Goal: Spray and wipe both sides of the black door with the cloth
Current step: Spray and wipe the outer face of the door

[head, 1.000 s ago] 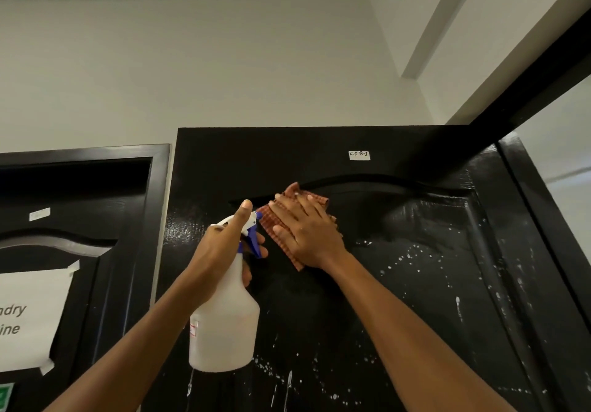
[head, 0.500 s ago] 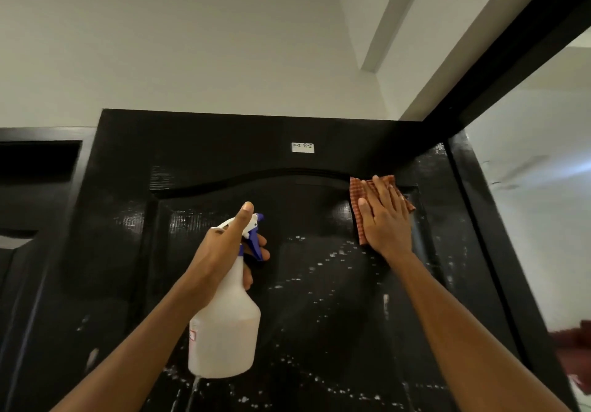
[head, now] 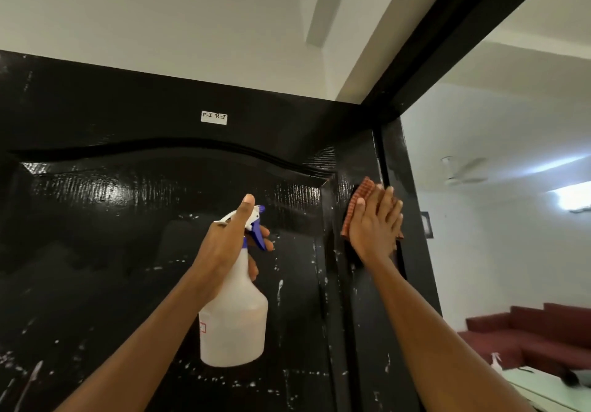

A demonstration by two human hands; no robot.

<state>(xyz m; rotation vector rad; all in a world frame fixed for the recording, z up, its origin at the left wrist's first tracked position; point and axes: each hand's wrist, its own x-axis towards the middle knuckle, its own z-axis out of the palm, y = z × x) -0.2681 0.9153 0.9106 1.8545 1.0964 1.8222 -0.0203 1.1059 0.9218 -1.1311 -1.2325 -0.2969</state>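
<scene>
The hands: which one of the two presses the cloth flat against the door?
The right hand presses the checked cloth; the left hand grips the spray bottle.

The black door (head: 134,226) stands upright, glossy and flecked with white spray droplets. A small white label (head: 214,117) sticks to it above and left of the right hand (head: 374,226), which presses a checked cloth (head: 356,202) flat against the door's edge strip.

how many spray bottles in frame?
2. One spray bottle in the left hand before the door; a second spray bottle on the table, lower right, blurred.
</scene>
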